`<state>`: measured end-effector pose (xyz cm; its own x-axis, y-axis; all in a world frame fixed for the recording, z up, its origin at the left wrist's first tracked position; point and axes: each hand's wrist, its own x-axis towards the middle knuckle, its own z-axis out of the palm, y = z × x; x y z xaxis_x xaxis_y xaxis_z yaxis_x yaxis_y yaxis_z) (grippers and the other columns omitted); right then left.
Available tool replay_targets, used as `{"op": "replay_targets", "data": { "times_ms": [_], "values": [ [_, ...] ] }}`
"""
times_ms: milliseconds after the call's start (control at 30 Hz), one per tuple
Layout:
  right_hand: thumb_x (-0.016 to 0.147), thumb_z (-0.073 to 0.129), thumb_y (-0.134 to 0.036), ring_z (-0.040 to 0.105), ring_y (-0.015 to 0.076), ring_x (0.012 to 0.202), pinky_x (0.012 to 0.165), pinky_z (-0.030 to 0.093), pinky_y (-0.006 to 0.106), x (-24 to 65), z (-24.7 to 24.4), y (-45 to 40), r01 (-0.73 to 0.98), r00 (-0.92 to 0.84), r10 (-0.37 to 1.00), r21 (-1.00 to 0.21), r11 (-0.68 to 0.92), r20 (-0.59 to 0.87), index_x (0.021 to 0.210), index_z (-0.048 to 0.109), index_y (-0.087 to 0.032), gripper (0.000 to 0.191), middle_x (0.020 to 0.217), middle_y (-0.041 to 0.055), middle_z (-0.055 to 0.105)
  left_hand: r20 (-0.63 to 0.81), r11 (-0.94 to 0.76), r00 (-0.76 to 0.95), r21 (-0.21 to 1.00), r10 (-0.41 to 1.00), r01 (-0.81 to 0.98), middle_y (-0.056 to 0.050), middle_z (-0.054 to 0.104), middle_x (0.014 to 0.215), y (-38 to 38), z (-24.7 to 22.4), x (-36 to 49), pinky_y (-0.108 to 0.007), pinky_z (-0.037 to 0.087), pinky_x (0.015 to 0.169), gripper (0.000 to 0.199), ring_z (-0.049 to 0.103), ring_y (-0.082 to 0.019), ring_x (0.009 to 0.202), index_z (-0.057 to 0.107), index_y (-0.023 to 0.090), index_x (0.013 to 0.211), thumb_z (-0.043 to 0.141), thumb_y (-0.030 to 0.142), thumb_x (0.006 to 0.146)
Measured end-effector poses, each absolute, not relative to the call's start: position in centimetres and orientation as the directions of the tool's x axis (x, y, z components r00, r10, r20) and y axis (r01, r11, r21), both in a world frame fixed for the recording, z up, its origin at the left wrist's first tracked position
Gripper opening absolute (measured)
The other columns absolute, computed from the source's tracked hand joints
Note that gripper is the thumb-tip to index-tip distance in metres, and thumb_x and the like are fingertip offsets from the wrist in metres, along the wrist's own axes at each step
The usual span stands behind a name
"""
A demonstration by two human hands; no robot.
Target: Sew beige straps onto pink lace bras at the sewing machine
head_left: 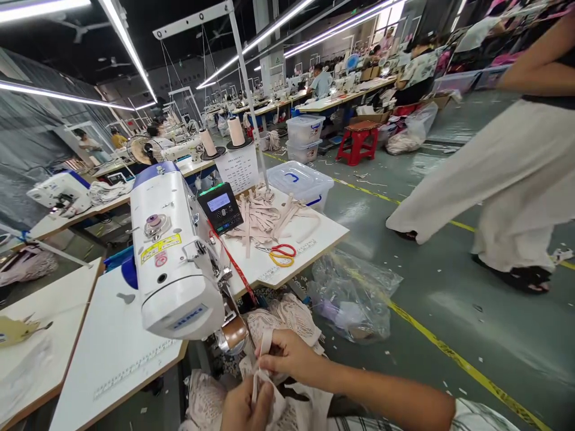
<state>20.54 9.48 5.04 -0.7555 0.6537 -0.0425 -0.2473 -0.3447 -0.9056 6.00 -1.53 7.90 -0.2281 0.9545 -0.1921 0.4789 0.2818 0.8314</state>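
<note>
- Our R hand [291,358] pinches a narrow, flat, pale-pink fabric strap [266,342] btwn thumb & index; the strap's upper end stands up past the fingertips.
- Our L hand [248,402], just below & nearer us, has thumb pressed to fingers on a narrow pale band; can't tell if it's the same pc.
- We've a pale-pink, patterned lace garment [287,317] bunched under & behind both hands, w/ more lace to their L, down front of the table.
- To our L: big white sewing machine w/ blue top [168,239]; next to it, small black control panel w/ lit screen [221,206].
- R of the panel on the white tabletop [326,230]: loose heap of pale-pink fabric strips [258,218], & in front, scissors w/ red & yellow handles [282,254].
- On the floor to our R: crumpled clear plastic bag [350,305].
- Further R, a person in wide off-white trousers [476,173], well apart from us.
</note>
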Motion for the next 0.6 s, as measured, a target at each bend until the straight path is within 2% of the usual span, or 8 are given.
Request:
{"op": "replay_targets", "data": {
  "times_ms": [67, 167, 233, 300, 367, 433, 500, 600],
  "values": [
    [0.072, 0.083, -0.053, 0.055, 0.0104, 0.061, 0.062, 0.045, 0.026, 20.4, 5.0, 9.7, -0.249, -0.735, 0.675, -0.899, -0.359, -0.066, 0.087, 0.065, -0.016, 0.043, 0.074, -0.0011, 0.061, -0.242, 0.297, -0.177, 0.846, 0.954, 0.444, -0.005, 0.059, 0.063, -1.5, 7.3, 5.9, -0.029, 0.042, 0.063, 0.067, 0.054, -0.020, 0.063, 0.065, 0.018, 0.067, 0.047, 0.081, 0.082],
    [0.069, 0.083, -0.058, 0.053, 0.0097, 0.059, 0.061, 0.044, 0.025, 20.4, 4.9, 10.0, -0.245, -0.690, 0.715, -0.894, -0.376, -0.112, 0.088, 0.063, -0.016, 0.050, 0.075, -0.0012, 0.061, -0.307, 0.335, -0.137, 0.880, 0.942, 0.336, -0.001, 0.050, 0.063, -1.5, 7.2, 5.7, -0.028, 0.038, 0.064, 0.068, 0.045, -0.017, 0.064, 0.057, 0.017, 0.063, 0.050, 0.083, 0.079],
    [0.071, 0.080, -0.063, 0.053, 0.0094, 0.059, 0.062, 0.043, 0.025, 20.5, 4.7, 10.0, -0.204, -0.732, 0.669, -0.895, -0.397, -0.130, 0.089, 0.063, -0.016, 0.053, 0.073, -0.0013, 0.061, -0.325, 0.348, -0.125, 0.895, 0.937, 0.279, -0.001, 0.049, 0.064, -1.4, 7.5, 5.9, -0.028, 0.037, 0.066, 0.066, 0.043, -0.017, 0.066, 0.058, 0.017, 0.065, 0.052, 0.082, 0.078],
    [0.072, 0.077, -0.066, 0.053, 0.0097, 0.059, 0.061, 0.043, 0.024, 20.8, 4.4, 10.0, -0.115, -0.816, 0.551, -0.886, -0.450, -0.174, 0.086, 0.063, -0.016, 0.054, 0.068, -0.0016, 0.060, -0.315, 0.335, -0.116, 0.908, 0.942, 0.252, -0.002, 0.052, 0.067, -1.2, 7.8, 6.1, -0.028, 0.037, 0.068, 0.065, 0.045, -0.017, 0.069, 0.061, 0.017, 0.068, 0.054, 0.080, 0.079],
    [0.071, 0.078, -0.065, 0.052, 0.0093, 0.057, 0.059, 0.041, 0.023, 21.1, 4.2, 10.4, -0.041, -0.847, 0.484, -0.881, -0.472, -0.219, 0.081, 0.062, -0.015, 0.053, 0.063, -0.0022, 0.058, -0.309, 0.329, -0.115, 0.908, 0.944, 0.261, -0.002, 0.053, 0.067, -1.0, 7.8, 6.2, -0.028, 0.037, 0.068, 0.065, 0.045, -0.018, 0.069, 0.061, 0.016, 0.068, 0.053, 0.080, 0.079],
    [0.070, 0.080, -0.062, 0.047, 0.0074, 0.054, 0.056, 0.037, 0.021, 21.4, 4.3, 11.3, -0.073, -0.787, 0.570, -0.882, -0.466, -0.236, 0.075, 0.061, -0.015, 0.051, 0.059, -0.0039, 0.054, -0.316, 0.340, -0.129, 0.892, 0.940, 0.298, -0.001, 0.049, 0.064, -0.9, 7.8, 6.1, -0.028, 0.036, 0.065, 0.066, 0.043, -0.017, 0.067, 0.056, 0.017, 0.063, 0.053, 0.081, 0.078],
    [0.070, 0.081, -0.060, 0.047, 0.0062, 0.057, 0.059, 0.037, 0.020, 21.9, 4.6, 12.4, -0.136, -0.748, 0.623, -0.866, -0.480, -0.228, 0.077, 0.064, -0.015, 0.048, 0.063, -0.0042, 0.056, -0.312, 0.347, -0.153, 0.873, 0.938, 0.344, 0.000, 0.044, 0.061, -0.7, 7.6, 5.7, -0.027, 0.034, 0.063, 0.065, 0.040, -0.016, 0.064, 0.050, 0.018, 0.059, 0.054, 0.081, 0.077],
    [0.065, 0.085, -0.055, 0.055, 0.0088, 0.072, 0.072, 0.044, 0.021, 22.5, 5.3, 13.2, -0.088, -0.860, 0.467, -0.844, -0.529, -0.203, 0.089, 0.070, -0.014, 0.049, 0.079, -0.0009, 0.063, -0.321, 0.364, -0.173, 0.829, 0.931, 0.424, 0.001, 0.042, 0.057, -0.1, 7.3, 5.2, -0.027, 0.035, 0.060, 0.060, 0.040, -0.016, 0.062, 0.047, 0.019, 0.056, 0.057, 0.075, 0.076]
  ]
}}
